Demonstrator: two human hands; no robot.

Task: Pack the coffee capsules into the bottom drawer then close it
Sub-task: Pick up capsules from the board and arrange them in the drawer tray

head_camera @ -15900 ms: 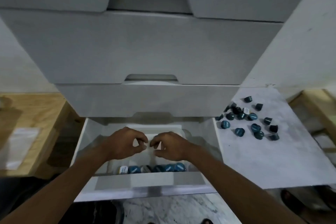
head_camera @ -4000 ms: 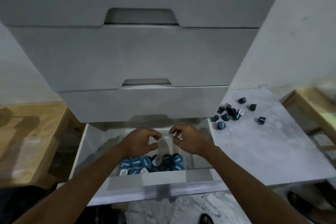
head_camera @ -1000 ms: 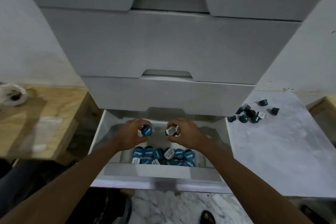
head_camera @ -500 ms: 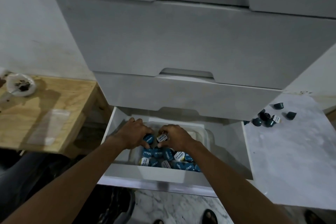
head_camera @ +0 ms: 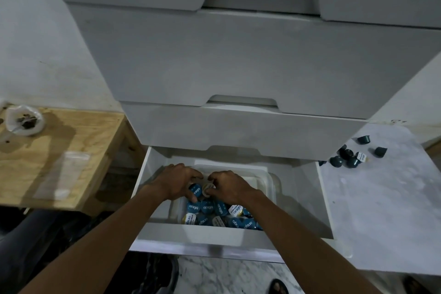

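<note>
The bottom drawer [head_camera: 300, 200] stands pulled out below the white cabinet. Inside it sits a clear plastic container [head_camera: 265, 180] holding several blue-lidded and white-lidded coffee capsules [head_camera: 210, 212]. My left hand [head_camera: 175, 180] is down in the container, fingers curled round a blue-lidded capsule [head_camera: 195, 189]. Beside it my right hand [head_camera: 228, 186] pinches a pale-lidded capsule [head_camera: 206, 189]. Several loose dark capsules [head_camera: 348, 160] lie on the white surface to the right of the drawer.
Two shut drawers [head_camera: 238, 59] hang above the open one. A wooden board [head_camera: 59, 150] lies at the left with a small white bowl [head_camera: 23, 119] and a clear plastic bag [head_camera: 62, 176]. White slab [head_camera: 372, 210] at right; marble floor [head_camera: 226, 277] below.
Over the last second both hands sank from above the drawer down into the container, each with a capsule. The loose pile at the right has shrunk since the earliest frames.
</note>
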